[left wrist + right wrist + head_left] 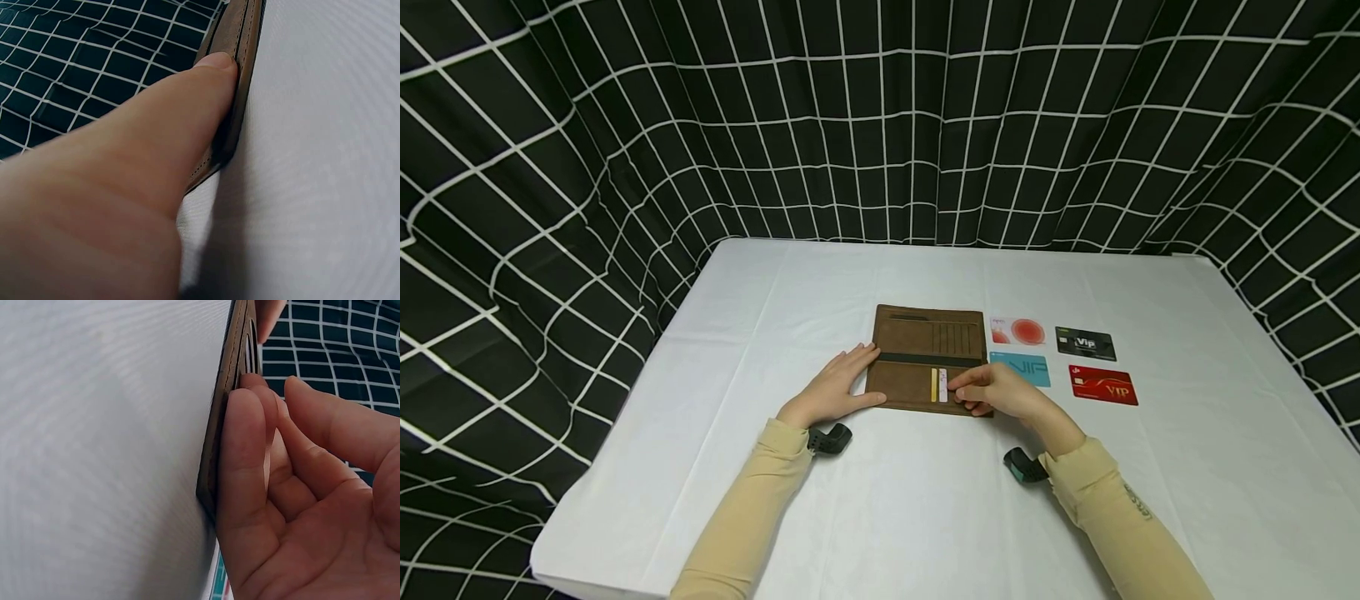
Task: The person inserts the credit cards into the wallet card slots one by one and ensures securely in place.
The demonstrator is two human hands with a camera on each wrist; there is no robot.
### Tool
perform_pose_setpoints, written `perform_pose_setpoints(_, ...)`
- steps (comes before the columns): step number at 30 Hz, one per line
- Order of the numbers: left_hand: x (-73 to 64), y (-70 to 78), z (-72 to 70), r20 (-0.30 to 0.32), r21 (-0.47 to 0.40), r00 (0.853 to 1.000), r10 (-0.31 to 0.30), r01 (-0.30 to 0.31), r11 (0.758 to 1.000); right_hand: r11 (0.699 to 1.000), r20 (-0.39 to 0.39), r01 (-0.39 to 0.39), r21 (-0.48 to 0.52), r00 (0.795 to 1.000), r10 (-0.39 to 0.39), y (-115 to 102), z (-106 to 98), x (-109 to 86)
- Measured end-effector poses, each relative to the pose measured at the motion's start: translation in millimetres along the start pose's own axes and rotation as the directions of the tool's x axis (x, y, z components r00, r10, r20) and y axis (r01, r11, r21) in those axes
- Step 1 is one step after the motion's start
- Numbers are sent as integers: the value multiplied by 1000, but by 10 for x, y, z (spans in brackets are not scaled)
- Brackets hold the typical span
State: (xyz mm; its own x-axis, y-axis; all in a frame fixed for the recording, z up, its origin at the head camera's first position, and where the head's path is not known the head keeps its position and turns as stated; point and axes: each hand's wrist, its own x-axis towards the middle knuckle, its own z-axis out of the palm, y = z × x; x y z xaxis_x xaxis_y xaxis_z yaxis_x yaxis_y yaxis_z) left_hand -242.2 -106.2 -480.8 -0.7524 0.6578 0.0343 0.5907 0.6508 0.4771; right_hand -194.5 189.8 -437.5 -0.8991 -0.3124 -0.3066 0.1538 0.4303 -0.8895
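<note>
A brown bifold wallet (898,383) lies spread on the white table, a dark band across its fold. In its lower half, a yellow-edged card (934,385) and a white card (943,386) show in slots. My left hand (835,387) rests at the wallet's left side, fingers extended, its thumb (215,81) pressing the lower edge. Beside the white card, my right hand (996,390) touches the wallet's lower right part with bent fingers. In the right wrist view, its thumb (312,403) stands apart from the fingertips, and no card shows between them.
Right of the wallet lie a white card with a red circle (1026,332), a blue card (1030,368), a black card (1086,343) and a red card (1103,385). Black cloth with a white grid (880,125) hangs around the white table (805,283).
</note>
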Motion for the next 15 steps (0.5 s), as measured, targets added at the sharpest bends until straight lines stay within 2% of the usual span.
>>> perform_pose_setpoints(7,3,-1,2,-12,-6,1000,15,-15,1000,1000,9,14,-16,1000,-14,17,-3,11)
perform_pose_setpoints(15,14,-6,4,0,0,1000,3,-3,1000,999,16,15,-36,1000,-14,18,-2,5)
